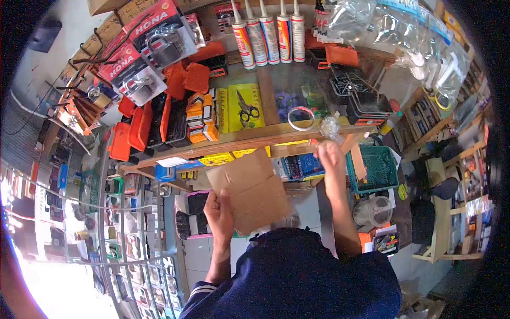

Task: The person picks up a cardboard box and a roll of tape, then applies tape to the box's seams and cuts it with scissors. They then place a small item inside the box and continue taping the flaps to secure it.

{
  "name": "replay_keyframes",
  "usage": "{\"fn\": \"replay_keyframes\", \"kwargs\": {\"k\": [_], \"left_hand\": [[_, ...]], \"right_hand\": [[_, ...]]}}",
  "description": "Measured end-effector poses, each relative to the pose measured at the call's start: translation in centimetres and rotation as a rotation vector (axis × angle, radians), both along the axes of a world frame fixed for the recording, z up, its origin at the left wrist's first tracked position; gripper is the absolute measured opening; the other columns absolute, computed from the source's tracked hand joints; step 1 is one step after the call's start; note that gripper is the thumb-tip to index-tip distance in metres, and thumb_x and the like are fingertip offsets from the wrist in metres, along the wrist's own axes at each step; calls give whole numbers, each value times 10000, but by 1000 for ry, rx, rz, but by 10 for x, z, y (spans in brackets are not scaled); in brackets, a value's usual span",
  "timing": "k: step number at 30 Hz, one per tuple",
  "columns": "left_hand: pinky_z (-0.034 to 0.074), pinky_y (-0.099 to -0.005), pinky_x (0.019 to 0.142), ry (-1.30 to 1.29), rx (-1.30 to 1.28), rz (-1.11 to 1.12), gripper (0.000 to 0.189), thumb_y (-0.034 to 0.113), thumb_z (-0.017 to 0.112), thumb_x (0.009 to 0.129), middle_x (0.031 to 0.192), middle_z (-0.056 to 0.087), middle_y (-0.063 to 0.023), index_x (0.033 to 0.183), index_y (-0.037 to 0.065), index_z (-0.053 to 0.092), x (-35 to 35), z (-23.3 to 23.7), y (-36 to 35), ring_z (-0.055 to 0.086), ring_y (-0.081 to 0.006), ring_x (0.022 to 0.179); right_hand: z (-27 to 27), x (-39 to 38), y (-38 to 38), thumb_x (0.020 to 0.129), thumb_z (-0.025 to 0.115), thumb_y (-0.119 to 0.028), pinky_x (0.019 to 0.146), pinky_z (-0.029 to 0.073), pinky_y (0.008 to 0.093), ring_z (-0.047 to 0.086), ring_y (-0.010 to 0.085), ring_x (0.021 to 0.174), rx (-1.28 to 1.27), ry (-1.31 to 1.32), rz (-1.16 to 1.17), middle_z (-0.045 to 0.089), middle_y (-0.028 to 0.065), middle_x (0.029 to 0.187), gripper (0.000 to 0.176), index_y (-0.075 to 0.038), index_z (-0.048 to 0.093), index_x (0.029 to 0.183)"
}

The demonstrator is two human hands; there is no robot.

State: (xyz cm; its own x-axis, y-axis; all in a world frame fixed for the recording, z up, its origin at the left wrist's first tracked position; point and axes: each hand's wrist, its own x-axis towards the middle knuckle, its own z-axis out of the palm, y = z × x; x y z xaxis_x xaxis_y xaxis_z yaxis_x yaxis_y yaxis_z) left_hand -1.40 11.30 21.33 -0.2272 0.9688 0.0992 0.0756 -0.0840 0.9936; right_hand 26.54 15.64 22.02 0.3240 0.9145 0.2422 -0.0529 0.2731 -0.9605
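A flat brown piece of cardboard (254,194) with a crease across it is held upright by its left edge in my left hand (220,211), whose fingers are closed on it. My right hand (330,155) is raised to the right of the cardboard, apart from it, near the front edge of the wooden counter. Its fingers are curled together, and what they hold, if anything, is too small to tell. Just beyond it on the counter edge lie a crumpled clear plastic piece (330,127) and a roll of tape (301,118).
Sealant tubes (270,40) stand at the back of the counter (223,146). Orange bins (139,127) and packaged padlocks (164,48) are at the left. A green basket (374,170) and a clear round container (372,211) sit at the right.
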Motion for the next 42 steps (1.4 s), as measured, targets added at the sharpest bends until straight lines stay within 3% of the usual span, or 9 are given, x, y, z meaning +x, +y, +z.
{"fn": "replay_keyframes", "kwargs": {"k": [4,9,16,21,25,28,39,41,42], "left_hand": [[411,-198,709,-353,50,-47,203,183,542,1038,914,620,26,1047,-6,617,-1,-7,10,505,-32,790],[469,-267,892,-545,72,-80,277,179,520,1043,1152,660,-62,1225,-21,580,-4,-5,20,600,-108,1009],[451,-345,1017,-754,27,-64,379,228,478,1060,1306,608,-106,1346,-19,491,-6,0,32,588,-196,1181],[437,-374,1056,-843,61,-73,394,223,449,1067,1360,567,-112,1393,2,434,3,2,32,566,-213,1225],[435,-394,1070,-866,98,-176,342,181,471,1055,1367,559,-114,1358,23,454,25,-6,28,556,-217,1242],[436,-406,1064,-783,30,-251,375,166,490,1045,1363,554,-101,1391,33,431,30,-26,26,552,-226,1235],[450,-354,1001,-178,224,-366,713,125,708,902,1317,531,-162,1475,-2,304,-3,10,42,563,-242,1184],[385,-427,1091,263,367,-275,944,184,792,827,1395,485,-209,1536,44,184,5,10,38,509,-304,1271],[381,-442,1101,-142,295,-341,1193,204,888,724,1431,448,-220,1571,85,56,20,32,33,486,-322,1299]], "right_hand": [[-27,53,44,968,644,-273,710,407,242,513,79,767,-127,103,-104,556,-21,810,243,-31,629,965],[-77,80,79,947,656,-187,507,338,241,453,33,579,-107,-260,-403,540,-39,663,187,-25,643,853],[-57,58,63,902,739,-247,633,436,265,524,73,700,32,-681,-862,587,4,791,289,-4,614,996],[-49,28,27,936,704,-311,847,474,333,570,183,955,165,-169,-697,577,54,1071,414,-43,523,1195],[-24,-50,-26,970,641,-128,1000,419,302,511,167,1173,213,161,66,500,114,1292,511,-22,368,1389],[-17,-58,-36,960,641,-78,1042,406,326,501,173,1221,-1,74,37,511,127,1302,530,-12,341,1391],[-8,-32,-48,950,664,-104,939,472,313,585,161,1077,168,-12,135,558,145,1236,559,19,351,1396],[-3,-35,-47,956,663,-146,958,458,317,574,164,1095,159,-24,139,546,147,1259,600,20,328,1425],[0,-35,-48,963,663,-189,978,444,321,563,166,1113,151,-35,133,534,148,1281,642,21,305,1454]]}}
